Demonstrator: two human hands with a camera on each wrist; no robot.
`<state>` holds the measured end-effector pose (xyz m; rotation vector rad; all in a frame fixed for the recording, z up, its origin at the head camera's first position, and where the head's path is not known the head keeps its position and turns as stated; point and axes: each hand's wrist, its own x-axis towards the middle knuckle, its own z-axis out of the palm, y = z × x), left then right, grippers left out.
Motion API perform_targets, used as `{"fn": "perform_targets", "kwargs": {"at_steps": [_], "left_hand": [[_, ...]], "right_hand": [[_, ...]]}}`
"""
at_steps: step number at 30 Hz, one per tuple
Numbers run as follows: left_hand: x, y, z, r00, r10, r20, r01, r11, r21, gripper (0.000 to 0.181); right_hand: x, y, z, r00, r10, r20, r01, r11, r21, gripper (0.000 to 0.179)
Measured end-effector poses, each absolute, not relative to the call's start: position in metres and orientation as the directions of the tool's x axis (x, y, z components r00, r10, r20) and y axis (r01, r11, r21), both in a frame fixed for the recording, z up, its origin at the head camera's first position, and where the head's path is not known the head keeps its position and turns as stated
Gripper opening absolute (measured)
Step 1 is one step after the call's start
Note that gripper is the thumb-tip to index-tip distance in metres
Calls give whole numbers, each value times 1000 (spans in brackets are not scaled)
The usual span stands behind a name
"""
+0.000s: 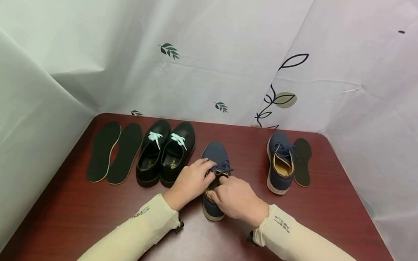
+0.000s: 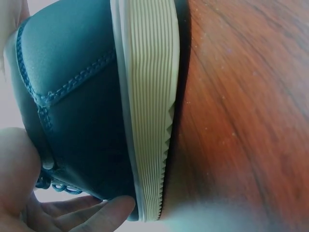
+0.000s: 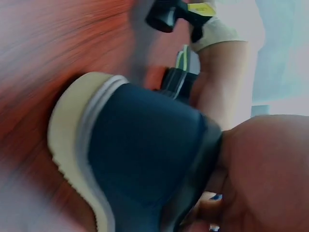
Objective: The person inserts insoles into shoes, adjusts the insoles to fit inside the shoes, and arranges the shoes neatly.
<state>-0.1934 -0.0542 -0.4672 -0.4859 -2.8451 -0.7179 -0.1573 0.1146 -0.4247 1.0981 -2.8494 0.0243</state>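
A navy lace-up shoe (image 1: 215, 151) with a pale ridged sole (image 2: 149, 96) stands on the table between both hands. My left hand (image 1: 191, 183) grips its upper near the laces; in the left wrist view its fingers (image 2: 104, 217) curl over the front part. My right hand (image 1: 238, 200) is at the shoe's opening, its fingers reaching inside and partly hidden. Between the hands, dark material shows in the opening; what it is cannot be made out. In the right wrist view, the navy heel (image 3: 145, 140) sits beside the hand.
A second navy shoe (image 1: 280, 180) stands at the right beside a dark insole (image 1: 302, 163). Left of my hands are two black shoes (image 1: 148, 175) with mint laces, then two dark insoles (image 1: 103, 152). White patterned sheeting (image 1: 206, 80) encloses the reddish-brown table (image 1: 56, 216).
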Motion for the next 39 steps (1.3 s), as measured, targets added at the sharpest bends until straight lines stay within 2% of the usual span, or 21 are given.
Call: {"fn": "perform_targets", "kwargs": {"at_steps": [9,13,17,20,24,27,31,39], "left_hand": [[-192,-55,-467,-925,280,256,366,835,411,34],[-192,-55,-467,-927,273,257,361,833,419,34],[-191,-54,-467,-932,268,243,351,834,426,35],[-191,-54,-467,-936,267,230,343,838,424,35],[-191,-52,-466,-936,271,225,344,840,419,35],[-191,-52,-465,-933,276,230,351,840,414,35],[-191,-51,-464,-929,280,243,359,841,405,34],[-191,-51,-466,-920,277,277,372,838,399,32]], "right_hand": [[-153,125,-423,-710,-703,-33,-703,711,-9,56],[-152,129,-422,-709,-692,-134,-686,722,-95,44],[-149,131,-426,-730,-667,-146,-651,745,-147,31],[-143,129,-432,-766,-638,-83,-630,770,-102,38],[-138,124,-437,-801,-599,20,-598,800,47,51],[-139,120,-436,-811,-584,15,-580,808,100,57],[-146,120,-431,-804,-593,-49,-595,803,39,60],[-160,129,-426,-756,-640,-135,-628,768,-126,50]]}}
